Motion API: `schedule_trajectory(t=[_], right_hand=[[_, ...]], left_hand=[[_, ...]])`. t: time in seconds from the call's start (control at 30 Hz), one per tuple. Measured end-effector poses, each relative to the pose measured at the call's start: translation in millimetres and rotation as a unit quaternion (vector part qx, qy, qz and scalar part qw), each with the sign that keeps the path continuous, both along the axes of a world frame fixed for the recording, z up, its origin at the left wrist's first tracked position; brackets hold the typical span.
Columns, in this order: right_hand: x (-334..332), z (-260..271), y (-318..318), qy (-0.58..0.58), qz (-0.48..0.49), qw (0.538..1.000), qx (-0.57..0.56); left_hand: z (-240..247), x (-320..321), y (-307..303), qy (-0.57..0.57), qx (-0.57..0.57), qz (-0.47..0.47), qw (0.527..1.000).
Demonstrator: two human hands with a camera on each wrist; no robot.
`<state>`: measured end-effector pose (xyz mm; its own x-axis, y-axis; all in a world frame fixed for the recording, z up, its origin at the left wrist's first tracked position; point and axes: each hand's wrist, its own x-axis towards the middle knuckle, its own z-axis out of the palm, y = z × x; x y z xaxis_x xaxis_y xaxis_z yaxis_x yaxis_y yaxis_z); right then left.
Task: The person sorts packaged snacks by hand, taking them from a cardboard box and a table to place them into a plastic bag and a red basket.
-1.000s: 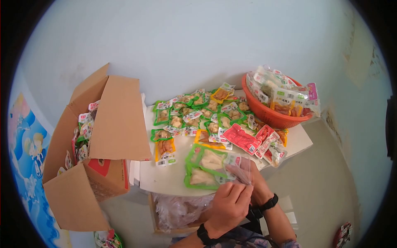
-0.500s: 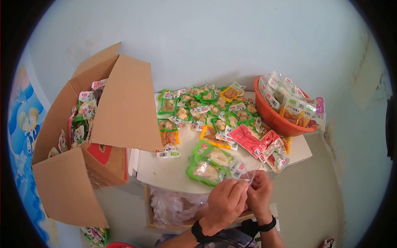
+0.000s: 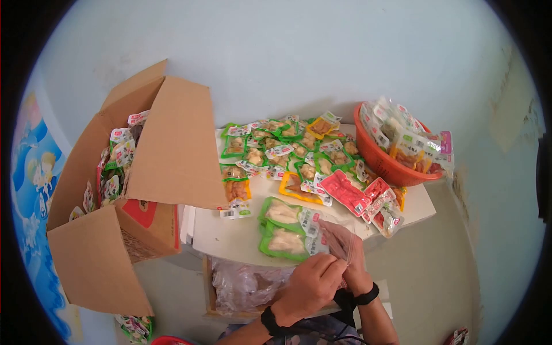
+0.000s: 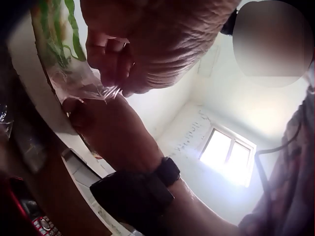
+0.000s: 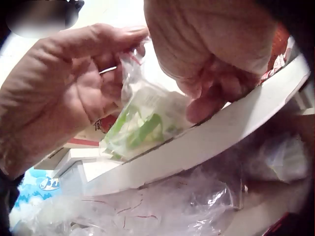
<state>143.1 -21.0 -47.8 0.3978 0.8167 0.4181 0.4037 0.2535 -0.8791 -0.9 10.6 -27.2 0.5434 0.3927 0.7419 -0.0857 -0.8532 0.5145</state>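
A clear zip bag holds two green-edged packets of pale food, lying over the front of the white table. My left hand pinches the bag's mouth edge between thumb and fingers. In the right wrist view, the gathered plastic runs up to that left hand. Opposite it, my right hand grips the other side of the mouth with curled fingers, seen partly through the plastic. The left wrist view has both hands close together at the bag's edge.
An open cardboard box of packets stands at left. Several green and yellow packets cover the table's back, with red ones at right. An orange basket heaped with packets sits behind them. Below lies an open drawer with crumpled plastic bags.
The head view shifted after the first frame. The bag tilted half a second ago and now lies flatter, farther left. Both hands stay at its mouth; the right fingers have moved behind the plastic again.
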Motion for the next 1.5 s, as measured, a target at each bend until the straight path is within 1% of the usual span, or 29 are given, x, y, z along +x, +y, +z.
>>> schedule_trajectory(t=[0.1, 0.17, 0.23, 0.27, 0.3, 0.37, 0.4, 0.47, 0.6, 0.67, 0.77, 0.8, 0.83, 0.87, 0.9, 1.0, 1.03, 1.1, 1.2, 1.23, 1.27, 1.33, 1.37, 1.47, 1.5], right_hand=[[4, 3, -9, 0.049, -0.014, 0.998, -0.023], [6, -1, -26, 0.131, -0.053, 0.987, -0.075], [7, 0, -39, 0.181, -0.084, 0.979, -0.045], [9, -2, -46, 0.207, -0.101, 0.973, -0.030], [13, -11, -47, 0.149, -0.116, 0.982, -0.014], [11, -17, -60, 0.127, -0.137, 0.982, -0.013], [9, -15, -64, 0.115, -0.147, 0.982, -0.013], [6, -16, -68, 0.134, -0.136, 0.982, -0.013], [-1, -14, -75, 0.167, -0.133, 0.977, -0.018], [1, -11, -79, 0.137, -0.129, 0.982, -0.020], [8, -10, -80, 0.124, -0.127, 0.984, -0.016], [10, -9, -78, 0.126, -0.126, 0.984, -0.013], [12, -3, -75, 0.092, -0.126, 0.988, -0.014], [13, 8, -72, 0.058, -0.124, 0.990, -0.014], [14, 17, -68, 0.023, -0.122, 0.992, -0.012], [13, 40, -48, -0.035, -0.096, 0.994, 0.045], [15, 46, -42, -0.043, -0.067, 0.996, 0.031], [14, 59, -26, -0.053, -0.042, 0.996, 0.059], [14, 74, -6, -0.045, 0.000, 0.997, 0.063], [12, 78, 1, -0.036, 0.010, 0.997, 0.067], [11, 80, 7, -0.026, 0.020, 0.997, 0.069], [9, 79, 20, -0.049, 0.056, 0.996, 0.053], [8, 78, 28, -0.061, 0.077, 0.994, 0.043], [2, 80, 49, -0.030, 0.101, 0.994, 0.000], [-1, 81, 58, -0.015, 0.084, 0.996, 0.034]], left_hand=[[6, -8, -1, 0.021, 0.024, -0.008, 0.999], [12, -21, 0, 0.045, 0.038, 0.005, 0.998], [14, -36, 3, 0.075, 0.041, 0.037, 0.996], [14, -41, 6, 0.099, 0.064, 0.055, 0.992], [16, -45, 10, 0.123, 0.087, 0.073, 0.986], [18, -48, 14, 0.192, 0.128, 0.092, 0.969], [19, -45, 13, 0.213, 0.129, 0.090, 0.964], [23, -34, 8, 0.252, 0.128, 0.087, 0.955], [1, -12, 12, 0.220, 0.147, 0.101, 0.959], [-5, -9, 20, 0.204, 0.171, 0.099, 0.959], [18, -16, 32, 0.191, 0.101, 0.091, 0.972], [21, -18, 38, 0.147, -0.003, 0.082, 0.986], [22, -19, 44, 0.100, -0.107, 0.072, 0.986], [27, -21, 51, 0.052, -0.209, 0.063, 0.974], [47, -25, 56, 0.018, -0.284, 0.008, 0.959], [61, -38, 86, -0.089, -0.396, -0.013, 0.914], [62, -40, 98, -0.136, -0.414, -0.026, 0.899], [59, -43, 122, -0.231, -0.450, -0.053, 0.861], [57, -51, 142, -0.268, -0.449, -0.144, 0.840], [49, -53, 145, -0.292, -0.451, -0.141, 0.832], [43, -53, 146, -0.286, -0.462, -0.131, 0.829], [36, -51, 141, -0.277, -0.487, -0.107, 0.821], [28, -51, 144, -0.295, -0.507, -0.112, 0.802], [35, -51, 143, -0.300, -0.497, -0.157, 0.799], [38, -53, 143, -0.283, -0.494, -0.173, 0.804]])
